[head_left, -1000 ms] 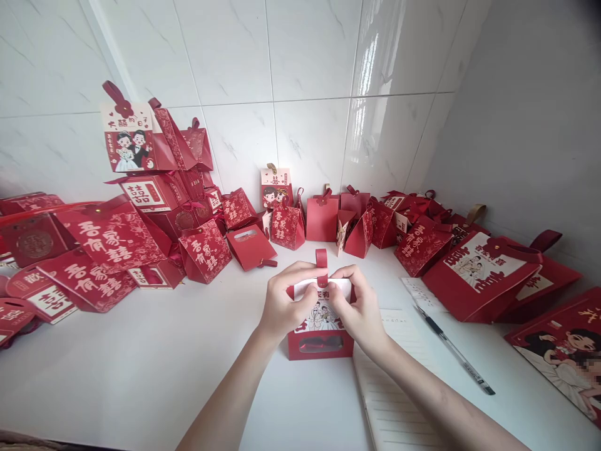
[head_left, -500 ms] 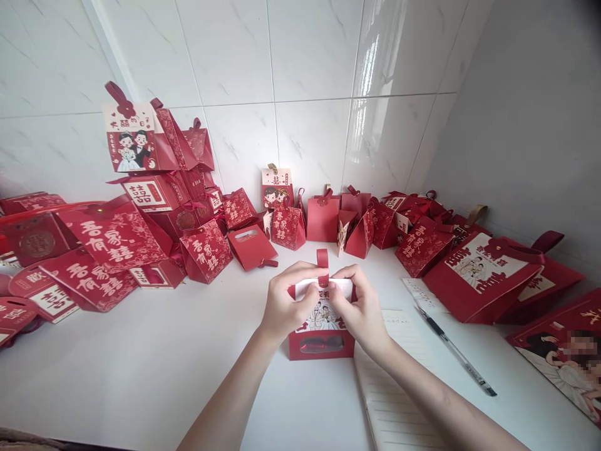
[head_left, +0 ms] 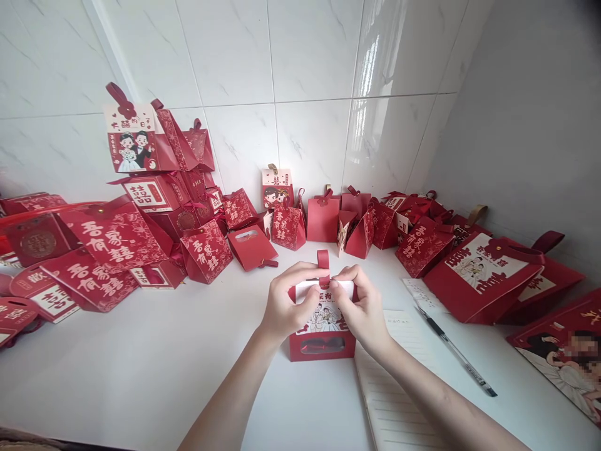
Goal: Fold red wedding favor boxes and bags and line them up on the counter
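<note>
1 red gift box [head_left: 322, 341], upright on desk [head_left: 141, 369]: L hand [head_left: 285, 307] & R hand [head_left: 362, 308] fingers pinched its top flap beside ribbon loop [head_left: 323, 260].

Surface [head_left: 141, 376] open front-left of the hands. Red gift bag pile [head_left: 117, 238] blocks left, bag row [head_left: 338, 219] along back wall, large bags [head_left: 483, 275] right; notebook [head_left: 399, 388], pen [head_left: 455, 354] just right.
</note>
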Demonstrator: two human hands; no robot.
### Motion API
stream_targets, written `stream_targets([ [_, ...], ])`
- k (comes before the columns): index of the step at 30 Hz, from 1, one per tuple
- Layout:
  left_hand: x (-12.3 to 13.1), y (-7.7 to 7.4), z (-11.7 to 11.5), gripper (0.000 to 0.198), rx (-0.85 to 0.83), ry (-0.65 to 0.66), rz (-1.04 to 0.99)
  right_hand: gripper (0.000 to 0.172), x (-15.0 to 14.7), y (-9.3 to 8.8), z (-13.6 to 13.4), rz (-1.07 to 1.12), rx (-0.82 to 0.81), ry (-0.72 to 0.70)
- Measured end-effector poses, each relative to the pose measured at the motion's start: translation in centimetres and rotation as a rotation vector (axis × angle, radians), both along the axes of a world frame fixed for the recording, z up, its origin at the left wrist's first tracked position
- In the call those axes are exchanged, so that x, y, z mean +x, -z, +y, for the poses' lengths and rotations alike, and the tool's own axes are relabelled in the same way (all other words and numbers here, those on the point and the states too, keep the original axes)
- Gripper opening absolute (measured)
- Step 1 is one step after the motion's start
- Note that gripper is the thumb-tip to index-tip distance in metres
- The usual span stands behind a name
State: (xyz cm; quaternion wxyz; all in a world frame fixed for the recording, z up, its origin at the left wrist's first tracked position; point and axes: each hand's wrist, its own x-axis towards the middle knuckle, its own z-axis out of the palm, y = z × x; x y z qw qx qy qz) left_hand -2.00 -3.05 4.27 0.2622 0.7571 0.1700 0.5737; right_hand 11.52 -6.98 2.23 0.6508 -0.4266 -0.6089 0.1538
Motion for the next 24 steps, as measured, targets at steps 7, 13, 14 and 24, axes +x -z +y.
stream_targets([
  [7,-0.04,0.07,0.03,0.026,0.016,0.002,0.000,0.014,0.01,0.00,-0.03,0.007,0.000,-0.028],
  [13,-0.01,0.04,0.01,0.026,0.019,-0.006,-0.002,0.013,0.04,-0.05,0.05,0.009,0.006,-0.035],
  [14,-0.01,0.07,0.03,0.025,0.019,-0.005,-0.002,0.012,0.05,-0.06,0.06,0.011,0.005,-0.038],
  [24,-0.02,0.13,0.10,0.024,0.026,-0.005,0.002,0.012,0.10,-0.06,0.18,0.020,-0.002,-0.057],
])
